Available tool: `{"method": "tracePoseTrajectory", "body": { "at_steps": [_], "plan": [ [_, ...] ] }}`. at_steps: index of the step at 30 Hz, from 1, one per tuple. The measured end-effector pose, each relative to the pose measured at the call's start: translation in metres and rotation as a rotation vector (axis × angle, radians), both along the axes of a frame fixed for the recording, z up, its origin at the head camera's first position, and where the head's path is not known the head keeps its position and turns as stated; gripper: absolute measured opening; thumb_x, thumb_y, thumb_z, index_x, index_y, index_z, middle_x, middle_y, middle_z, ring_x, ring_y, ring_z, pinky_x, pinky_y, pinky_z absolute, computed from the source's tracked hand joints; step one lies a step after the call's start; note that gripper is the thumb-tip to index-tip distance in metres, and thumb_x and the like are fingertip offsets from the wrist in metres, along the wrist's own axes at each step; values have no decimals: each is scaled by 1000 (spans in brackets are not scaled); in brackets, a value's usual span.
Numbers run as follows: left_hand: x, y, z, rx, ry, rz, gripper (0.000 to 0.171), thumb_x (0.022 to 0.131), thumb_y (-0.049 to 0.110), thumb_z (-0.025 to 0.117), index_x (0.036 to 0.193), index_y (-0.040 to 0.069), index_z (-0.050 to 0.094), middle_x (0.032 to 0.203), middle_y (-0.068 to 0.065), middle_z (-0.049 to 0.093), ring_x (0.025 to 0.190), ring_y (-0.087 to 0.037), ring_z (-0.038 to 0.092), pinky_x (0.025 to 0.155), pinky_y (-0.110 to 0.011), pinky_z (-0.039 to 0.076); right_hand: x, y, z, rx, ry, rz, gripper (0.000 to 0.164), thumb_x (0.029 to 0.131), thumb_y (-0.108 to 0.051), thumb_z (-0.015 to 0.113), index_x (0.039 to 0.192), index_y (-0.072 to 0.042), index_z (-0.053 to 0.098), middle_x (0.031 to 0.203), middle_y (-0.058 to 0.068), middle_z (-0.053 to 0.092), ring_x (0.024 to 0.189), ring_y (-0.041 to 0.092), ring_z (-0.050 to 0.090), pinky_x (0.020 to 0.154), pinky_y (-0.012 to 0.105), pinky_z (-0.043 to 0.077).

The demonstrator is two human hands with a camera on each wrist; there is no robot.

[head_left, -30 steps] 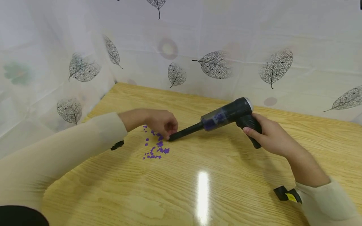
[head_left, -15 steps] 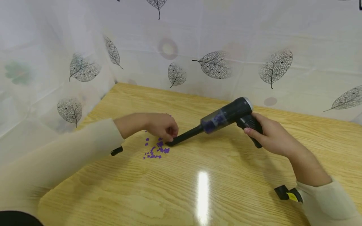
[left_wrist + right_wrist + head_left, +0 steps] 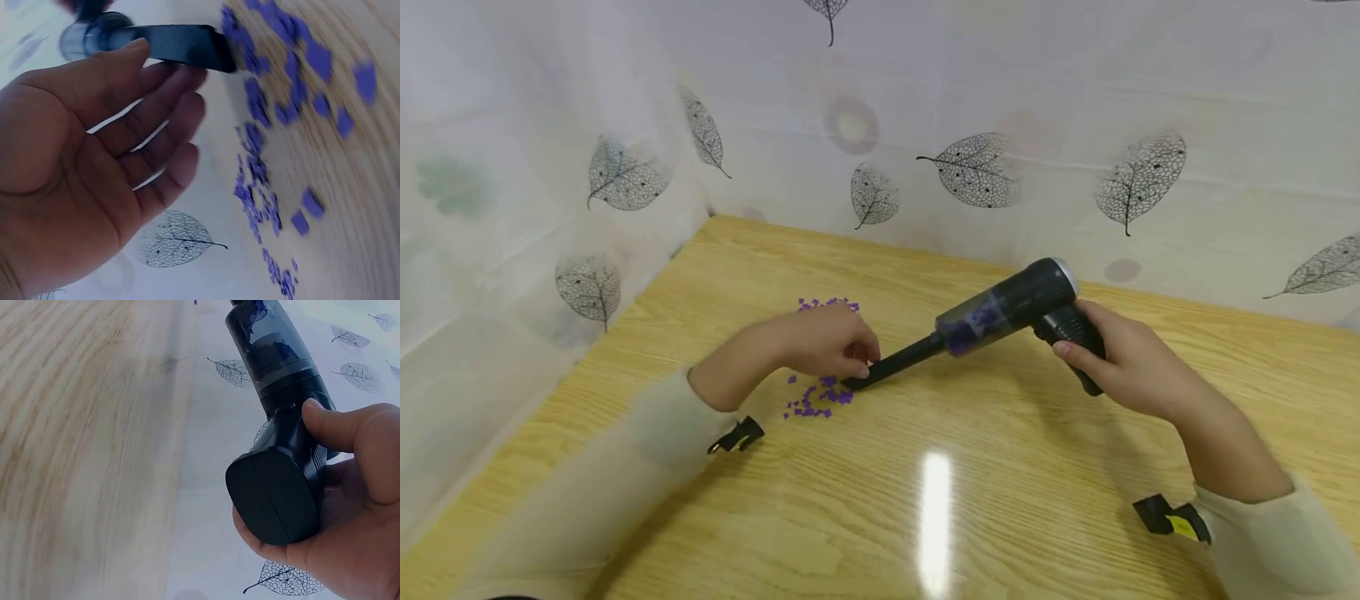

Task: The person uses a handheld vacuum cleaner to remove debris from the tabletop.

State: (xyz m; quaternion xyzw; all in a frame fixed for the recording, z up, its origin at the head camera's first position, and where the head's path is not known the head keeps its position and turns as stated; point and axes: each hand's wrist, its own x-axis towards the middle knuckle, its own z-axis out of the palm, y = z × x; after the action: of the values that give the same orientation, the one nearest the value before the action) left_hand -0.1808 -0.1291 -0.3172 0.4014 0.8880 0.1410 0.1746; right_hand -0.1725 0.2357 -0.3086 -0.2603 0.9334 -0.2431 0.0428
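A black handheld vacuum cleaner [image 3: 1022,298] with a clear dust cup slants down to the left over the table. My right hand [image 3: 1131,362] grips its handle, thumb along the near side; the right wrist view shows the handle's flat base [image 3: 273,497]. Purple bits are visible inside the dust cup [image 3: 272,350]. With thumb and index finger, my left hand [image 3: 823,340] pinches the narrow nozzle [image 3: 184,47] close to its tip, the other fingers loosely bent. Small purple scraps [image 3: 831,396] lie at the nozzle's mouth, and part of the scatter is hidden under the left hand.
More purple scraps [image 3: 827,304] lie beyond the left hand on the wood-grain table [image 3: 820,500]. A pale curtain [image 3: 775,100] printed with leaves hangs along the table's back and left edges.
My left forearm has swung toward the near side, uncovering scraps beyond the hand. The nozzle tip has shifted slightly nearer. My right hand keeps its hold on the vacuum cleaner.
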Motion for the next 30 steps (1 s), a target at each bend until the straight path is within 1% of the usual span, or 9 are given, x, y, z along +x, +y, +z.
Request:
{"method": "tracePoseTrajectory", "body": {
  "at_steps": [2,5,10,13,15,18,22,25,30],
  "plan": [
    [4,-1,0,2,-2,11,22,88,20,60,106,9,65,88,6,65,80,-4,57,77,-24,48,0,0,-1,0,-3,5,51,95,-37,48,131,-3,36,97,12,57,73,19,53,63,39,46],
    [8,-2,0,8,-8,9,21,88,20,60,105,9,66,86,6,64,78,-3,56,76,-24,48,1,-1,-1,-3,0,16,50,94,-36,49,130,-3,38,95,11,57,72,19,53,63,39,46],
    [12,-2,-1,12,-2,2,17,88,18,60,101,11,66,82,8,63,75,-3,56,73,-25,49,3,-3,-1,-12,11,27,48,94,-34,50,129,-4,38,94,10,58,72,18,53,62,39,46],
    [10,-3,-2,15,28,18,18,88,18,60,103,11,66,85,6,64,78,-4,56,76,-25,48,3,-3,-1,-10,24,16,49,95,-34,49,130,-2,37,93,11,58,71,19,53,62,39,46],
    [7,-6,-3,25,45,39,20,88,17,60,106,10,65,88,5,65,80,-5,57,77,-25,48,2,-4,1,-5,33,4,51,95,-34,49,131,0,36,93,12,58,71,19,53,62,40,46],
    [2,-11,-5,47,71,61,20,87,16,61,105,9,65,88,4,65,81,-6,57,77,-26,48,1,-7,3,-7,37,-11,54,95,-35,48,131,3,35,94,15,59,72,21,54,62,40,47],
    [-1,-14,-7,61,98,75,16,85,13,62,100,9,67,83,4,64,77,-7,56,75,-27,48,2,-12,2,-9,16,-22,58,95,-37,47,133,4,33,95,17,58,72,21,55,61,39,48],
    [-2,-14,-8,59,109,79,14,85,10,63,97,9,68,82,5,64,75,-7,56,73,-25,48,4,-14,1,-4,4,-27,57,95,-38,47,132,3,34,92,15,58,70,20,54,58,37,48],
    [-3,-13,-9,48,112,96,10,82,9,65,92,11,68,79,5,63,73,-7,55,71,-24,48,7,-17,-1,-6,22,-22,51,95,-37,47,128,1,37,87,12,56,67,18,52,56,36,46]
  ]
}}
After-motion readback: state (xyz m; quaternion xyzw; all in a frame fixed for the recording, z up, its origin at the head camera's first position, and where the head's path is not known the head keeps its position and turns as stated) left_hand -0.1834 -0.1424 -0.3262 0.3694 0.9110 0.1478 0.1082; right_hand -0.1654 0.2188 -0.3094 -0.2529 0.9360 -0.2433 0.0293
